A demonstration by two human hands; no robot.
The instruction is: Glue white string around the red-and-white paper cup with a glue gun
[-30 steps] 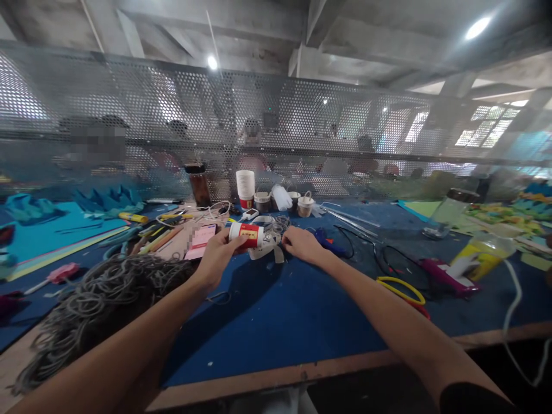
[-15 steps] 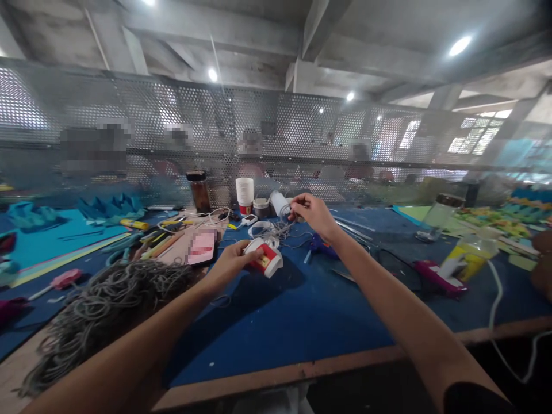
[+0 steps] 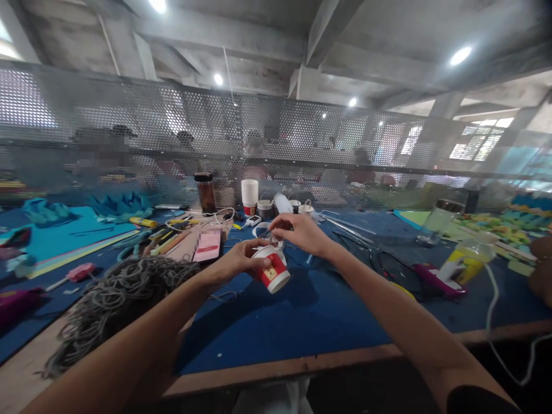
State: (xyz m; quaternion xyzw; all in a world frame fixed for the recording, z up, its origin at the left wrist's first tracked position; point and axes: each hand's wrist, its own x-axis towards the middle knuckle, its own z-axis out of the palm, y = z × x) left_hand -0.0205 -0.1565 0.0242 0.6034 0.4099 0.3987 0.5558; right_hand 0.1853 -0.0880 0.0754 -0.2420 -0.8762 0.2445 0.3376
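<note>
My left hand (image 3: 239, 261) grips a small red and white paper cup (image 3: 272, 271), tilted with its white base toward me, held above the blue table mat (image 3: 302, 316). My right hand (image 3: 297, 231) hovers just above the cup's far end, fingers pinched on a thin grey wire or string I can barely make out. Both forearms reach in from the bottom edge. A loose tangle of grey string lies on the mat behind the hands.
A big heap of dark cord (image 3: 112, 299) lies at the left. A pink phone (image 3: 208, 247), pens, a stack of white cups (image 3: 249, 194) and a brown jar (image 3: 206, 191) stand behind. A perforated metal screen (image 3: 276, 144) closes the back. A yellow bottle (image 3: 472, 259) is at right.
My right hand rose from the mat to the back of the table, then came back to the cup. My left hand turned the cup from lying sideways to tilted base-first and drew it nearer.
</note>
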